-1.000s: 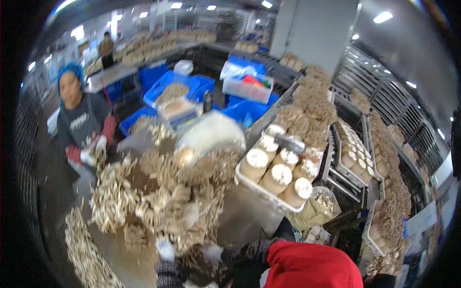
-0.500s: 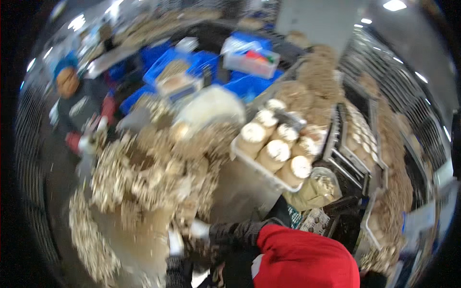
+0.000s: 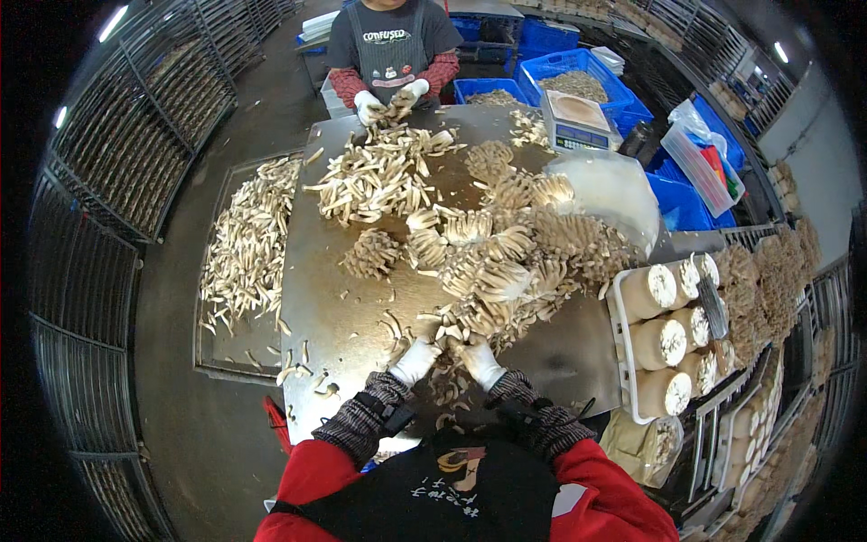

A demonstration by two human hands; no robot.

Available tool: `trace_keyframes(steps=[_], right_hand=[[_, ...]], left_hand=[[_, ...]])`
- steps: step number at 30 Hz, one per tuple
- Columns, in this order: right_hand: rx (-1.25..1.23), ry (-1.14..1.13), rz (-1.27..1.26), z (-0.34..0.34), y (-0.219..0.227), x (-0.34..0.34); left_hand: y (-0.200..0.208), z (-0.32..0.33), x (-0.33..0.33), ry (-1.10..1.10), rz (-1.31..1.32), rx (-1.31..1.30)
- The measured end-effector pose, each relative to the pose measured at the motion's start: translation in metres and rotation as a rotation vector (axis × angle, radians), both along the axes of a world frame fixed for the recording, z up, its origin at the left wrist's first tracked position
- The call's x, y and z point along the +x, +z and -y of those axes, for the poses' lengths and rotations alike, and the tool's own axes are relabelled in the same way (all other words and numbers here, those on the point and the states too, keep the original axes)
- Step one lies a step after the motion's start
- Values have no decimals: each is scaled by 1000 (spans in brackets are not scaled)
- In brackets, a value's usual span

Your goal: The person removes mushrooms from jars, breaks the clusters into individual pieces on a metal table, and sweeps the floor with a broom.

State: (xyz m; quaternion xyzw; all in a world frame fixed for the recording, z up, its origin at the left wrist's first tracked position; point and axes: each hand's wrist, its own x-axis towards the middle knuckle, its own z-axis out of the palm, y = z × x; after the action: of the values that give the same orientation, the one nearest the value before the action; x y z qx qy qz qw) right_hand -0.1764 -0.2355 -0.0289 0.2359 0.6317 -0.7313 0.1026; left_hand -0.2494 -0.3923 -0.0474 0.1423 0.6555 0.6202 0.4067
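Note:
At the near edge of the metal table [image 3: 348,348], my two white-gloved hands are close together over mushrooms. My left hand [image 3: 415,361] has its fingers closed on pale mushroom stems, and a few loose curved ones lie just beyond it. My right hand [image 3: 480,363] grips the same small mushroom cluster [image 3: 449,343] from the other side. Brown mushroom bits [image 3: 449,388] are below and between the hands. Straight beyond them rises a big heap of mushroom clusters [image 3: 506,271] with brown caps and pale stems. A separate clump [image 3: 370,254] sits to its left.
Across the table a co-worker's gloved hands [image 3: 390,104] hold mushrooms behind a loose pile [image 3: 375,181]. A lower tray [image 3: 212,361] of mushrooms is at left. A white crate [image 3: 623,348] of capped bottles stands right; a scale [image 3: 578,122] and blue bins [image 3: 564,63] are farther back.
The view has swung round from a tilted, blurred angle to a level one facing the co-worker. My hands stay low over the near table edge, now seen clearly with the mushroom cluster.

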Motion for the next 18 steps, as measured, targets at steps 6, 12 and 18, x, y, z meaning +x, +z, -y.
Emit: trace_keyframes(steps=[6,12,18], right_hand=[[221,-295,-472,-23,-58,-2],[1347,758,18,18,12,-8],[1175,931,203,-21,23,-35]], left_hand=[[38,-46,-48,-66,-492,-260],[53,-70,-155,10,-1081,-740],[56,-111,-249,-309,-1292,-738]])
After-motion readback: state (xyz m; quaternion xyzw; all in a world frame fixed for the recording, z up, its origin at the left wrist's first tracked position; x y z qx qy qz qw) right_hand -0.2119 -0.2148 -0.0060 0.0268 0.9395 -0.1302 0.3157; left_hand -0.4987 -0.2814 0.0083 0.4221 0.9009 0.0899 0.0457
